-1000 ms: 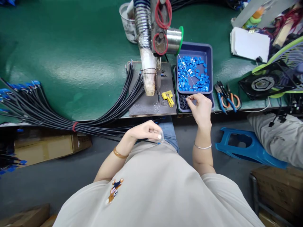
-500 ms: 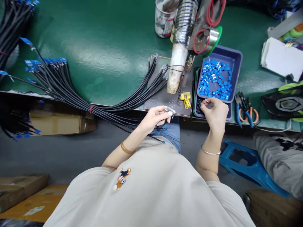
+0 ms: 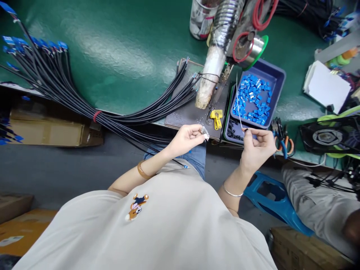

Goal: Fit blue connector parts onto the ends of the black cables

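Observation:
My left hand [image 3: 187, 139] is closed in a pinch in front of the bench edge. A greyish-white wrap [image 3: 204, 132] covers its fingertips, and the end of a cable, mostly hidden, seems to be between them. Above the front of the parts tray, my right hand [image 3: 256, 147] pinches a small black part [image 3: 246, 130] between thumb and index finger. A thin solder wire [image 3: 239, 107] comes down from the spool [image 3: 254, 47] to these fingertips. Blue connectors [image 3: 253, 99] fill the upper tray [image 3: 277, 80]; small black parts [image 3: 234, 129] lie in the compartment before it.
A soldering iron [image 3: 221, 92] and a foil-wrapped duct [image 3: 209, 75] hang over a dark board [image 3: 182, 108] with a yellow clip [image 3: 216, 118]. Black cables [image 3: 112, 119] lie bundled to the left. Pliers [image 3: 281, 137], a fan [image 3: 327, 137] and a seated person's leg [image 3: 300, 187] are right.
My right hand has drawn back from the black-parts compartment toward me, now with a small black part in its pinch. My left hand has turned slightly. The whole view has shifted.

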Tool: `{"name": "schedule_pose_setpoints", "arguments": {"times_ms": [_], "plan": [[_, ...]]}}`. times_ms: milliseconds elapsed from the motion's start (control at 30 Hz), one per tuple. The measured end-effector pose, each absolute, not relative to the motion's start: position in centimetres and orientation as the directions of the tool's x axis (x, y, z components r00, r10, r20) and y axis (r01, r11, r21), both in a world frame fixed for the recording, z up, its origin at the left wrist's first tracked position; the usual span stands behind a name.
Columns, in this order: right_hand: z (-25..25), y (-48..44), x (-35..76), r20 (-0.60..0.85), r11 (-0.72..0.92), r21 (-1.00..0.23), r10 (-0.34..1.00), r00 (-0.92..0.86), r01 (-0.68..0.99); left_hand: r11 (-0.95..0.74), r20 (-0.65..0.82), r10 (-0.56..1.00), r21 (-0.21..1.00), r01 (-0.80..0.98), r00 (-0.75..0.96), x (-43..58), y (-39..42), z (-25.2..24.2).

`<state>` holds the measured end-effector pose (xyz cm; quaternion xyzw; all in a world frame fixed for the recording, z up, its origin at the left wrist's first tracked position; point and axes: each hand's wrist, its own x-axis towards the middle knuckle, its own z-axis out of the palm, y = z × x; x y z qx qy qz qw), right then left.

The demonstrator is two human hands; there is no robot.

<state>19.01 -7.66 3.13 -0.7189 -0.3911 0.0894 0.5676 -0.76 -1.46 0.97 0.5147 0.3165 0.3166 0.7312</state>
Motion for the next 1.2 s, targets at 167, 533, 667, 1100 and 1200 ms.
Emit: {"name": "schedule_pose_setpoints", "arguments": {"times_ms": [167,533,667,1100,1200], "plan": [[2.8,-8.2,16.4,0.245,0.043,-0.935,0.795,0.555,0.351,0.151,-0.059,0.793,0.983,-0.102,0.607,-0.7,-1.7,0.9],[1.7,-8.1,13.8,0.178,0.047,-0.938,0.916,0.361,0.343,0.059,-0.014,0.806,0.997,-0.057,0.591,-0.8,-1.9,0.3],[1.7,-8.1,13.5,0.164,0.041,-0.945,0.918,0.362,0.324,0.049,-0.011,0.809,0.998,-0.048,0.587,-0.9,-1.9,0.1],[2.1,-8.4,13.7,0.18,0.028,-0.907,0.927,0.328,0.42,-0.023,0.027,0.793,1.0,-0.015,0.608,-0.9,-2.1,0.1],[2.8,-8.7,14.2,0.182,0.023,-0.824,0.957,0.227,0.566,-0.004,-0.028,0.788,0.999,0.051,0.615,-0.9,-2.2,-0.1]]}}
